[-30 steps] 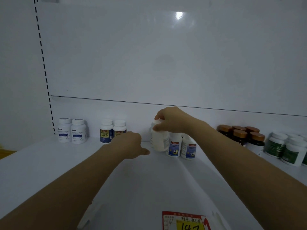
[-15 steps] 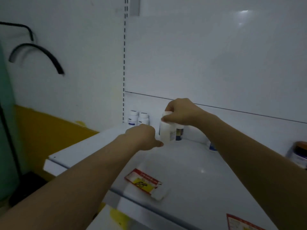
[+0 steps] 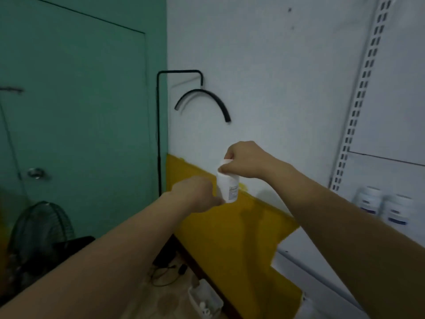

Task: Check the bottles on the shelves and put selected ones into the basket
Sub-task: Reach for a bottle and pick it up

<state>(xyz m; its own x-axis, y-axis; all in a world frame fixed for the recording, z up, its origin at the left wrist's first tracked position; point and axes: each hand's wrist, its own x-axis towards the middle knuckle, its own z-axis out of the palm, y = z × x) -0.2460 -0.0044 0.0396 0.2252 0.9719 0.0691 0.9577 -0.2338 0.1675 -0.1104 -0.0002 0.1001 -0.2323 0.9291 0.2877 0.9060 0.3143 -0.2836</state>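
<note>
My right hand [image 3: 245, 160] grips a white bottle [image 3: 228, 188] by its cap and holds it upright in the air, left of the shelf and in front of the yellow-and-white wall. My left hand [image 3: 195, 194] is a loose fist just left of the bottle, its thumb tip touching the bottle's lower side. A white basket [image 3: 205, 300] sits on the floor below, with small white items inside. Two blurred white bottles with blue labels [image 3: 383, 206] stand at the back of the white shelf [image 3: 310, 256] on the right.
A green door [image 3: 80, 111] fills the left. A black fan [image 3: 40, 229] stands low on the left. A black pole [image 3: 159, 139] and a curved black hook [image 3: 204, 97] are by the wall. Cables [image 3: 165, 271] lie on the floor.
The view has swung left, away from the shelf. My right hand has carried the bottle off the shelf and past its left end. My left hand moved along beside it.
</note>
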